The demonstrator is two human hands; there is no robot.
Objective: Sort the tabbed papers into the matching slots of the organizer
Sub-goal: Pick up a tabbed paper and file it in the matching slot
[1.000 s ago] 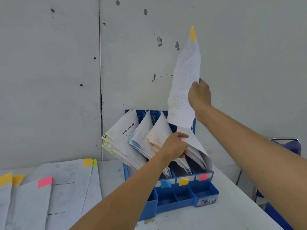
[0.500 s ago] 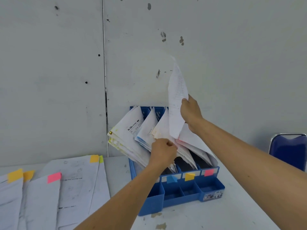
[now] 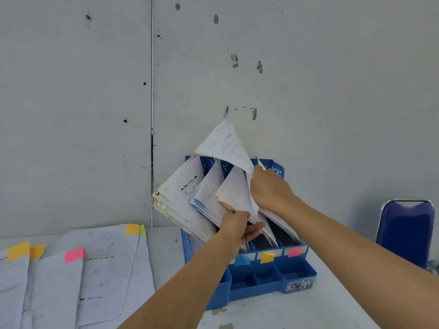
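A sheet (image 3: 224,144) gripped by the right hand (image 3: 270,189) is being slotted into the organizer (image 3: 298,277), papers (image 3: 180,198) parted by straight fingers (image 3: 257,227) of the left hand (image 3: 237,225); pushing down is needed next.

Blue organizer (image 3: 297,274) — slots hold leaning papers (image 3: 183,193); one sheet (image 3: 225,143), perhaps half-in, curls.

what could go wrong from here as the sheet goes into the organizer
The white printed sheet gripped in the right hand curls over at its top; pushed further, it may crumple.
The filed paper stacks lean left past the blue plastic organizer; if the left hand lets go, they may flop over the gap.
The dividers are hidden, so the sheet may slip into the slot marked by the pink tab.
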